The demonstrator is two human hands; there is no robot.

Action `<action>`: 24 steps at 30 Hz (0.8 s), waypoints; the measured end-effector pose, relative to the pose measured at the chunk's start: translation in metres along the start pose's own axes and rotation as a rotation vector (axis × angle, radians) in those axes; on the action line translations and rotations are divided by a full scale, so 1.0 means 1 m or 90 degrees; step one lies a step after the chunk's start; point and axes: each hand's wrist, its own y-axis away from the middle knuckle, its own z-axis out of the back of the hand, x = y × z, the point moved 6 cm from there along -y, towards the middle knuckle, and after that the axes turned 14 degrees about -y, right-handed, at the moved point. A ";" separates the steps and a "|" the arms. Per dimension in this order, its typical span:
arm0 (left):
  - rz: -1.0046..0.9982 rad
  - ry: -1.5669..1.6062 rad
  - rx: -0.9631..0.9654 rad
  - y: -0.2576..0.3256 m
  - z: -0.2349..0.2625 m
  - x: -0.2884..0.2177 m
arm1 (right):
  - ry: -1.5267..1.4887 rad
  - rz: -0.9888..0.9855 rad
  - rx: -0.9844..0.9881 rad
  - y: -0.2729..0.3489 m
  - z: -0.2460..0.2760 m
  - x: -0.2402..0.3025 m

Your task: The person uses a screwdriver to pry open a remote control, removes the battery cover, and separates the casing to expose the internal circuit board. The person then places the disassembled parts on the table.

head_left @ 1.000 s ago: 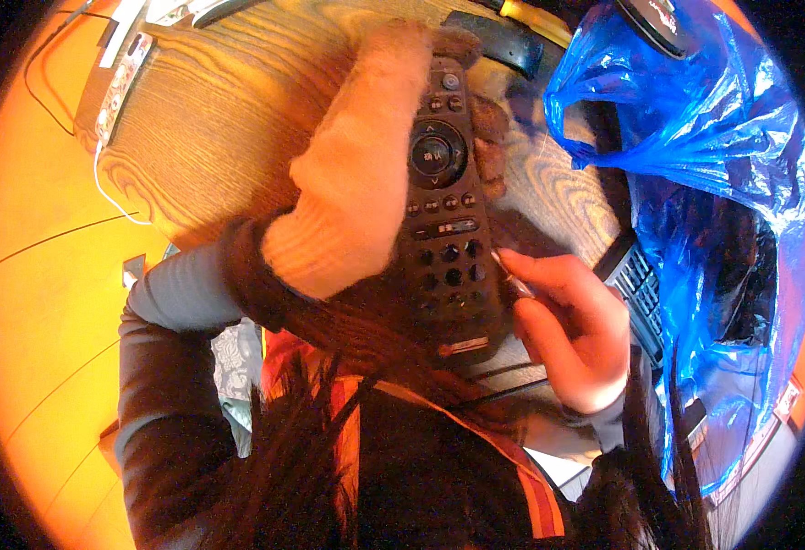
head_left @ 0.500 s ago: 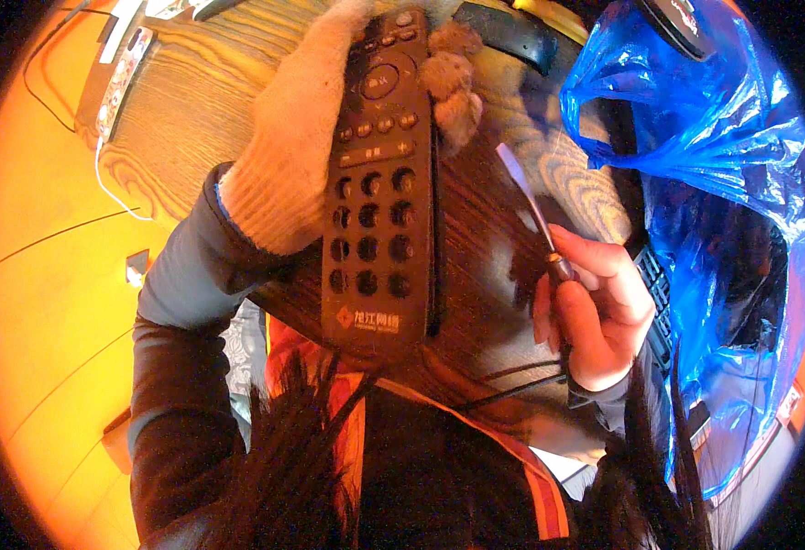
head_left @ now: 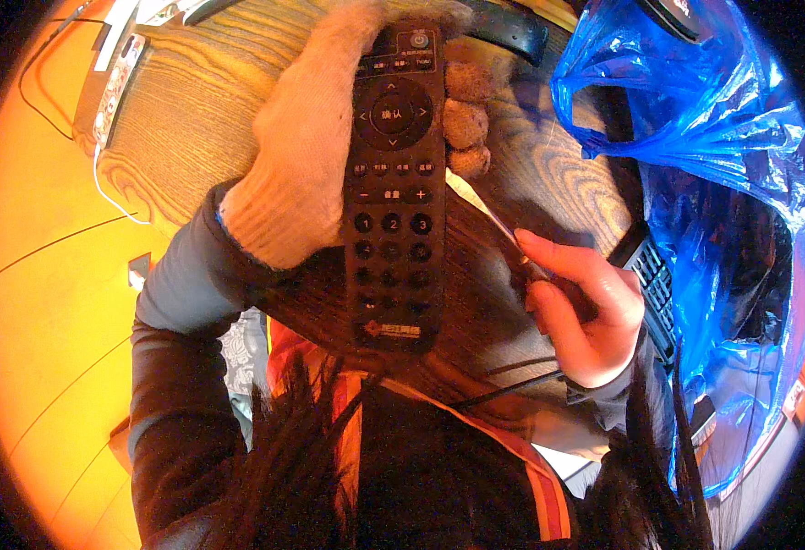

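Observation:
A long black remote control (head_left: 393,197) is held upright in my left hand (head_left: 301,156), which wears a pale knitted glove. The glove's thumb side lies along the remote's left edge, and its fingers curl round the right edge. The button face is turned toward me. My bare right hand (head_left: 590,307) grips a flat-blade screwdriver (head_left: 483,209) between thumb and fingers, its handle mostly hidden. The blade slants up and left, its tip close against the remote's right edge below the gloved fingers. Whether the tip touches the remote I cannot tell.
The wooden table (head_left: 196,96) lies beneath my hands. A shiny blue plastic bag (head_left: 640,119) stands at the right, beside a black keyboard (head_left: 651,289). A curved black object (head_left: 512,32) lies at the far side. A power strip (head_left: 118,87) with a white cord is at the far left.
The remote has tilted, so its button face now shows more squarely. The screwdriver has moved left and tipped over, bringing its tip to the remote's right edge.

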 end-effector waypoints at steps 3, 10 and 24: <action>-0.064 -0.048 -0.023 0.003 -0.003 -0.004 | 0.056 0.016 -0.026 0.002 -0.002 0.001; -0.168 -0.195 -0.122 0.009 -0.009 0.014 | 0.215 0.118 -0.036 0.004 -0.008 0.003; -0.160 -0.353 -0.105 0.008 -0.006 0.021 | -0.360 -0.419 0.040 0.014 -0.007 0.002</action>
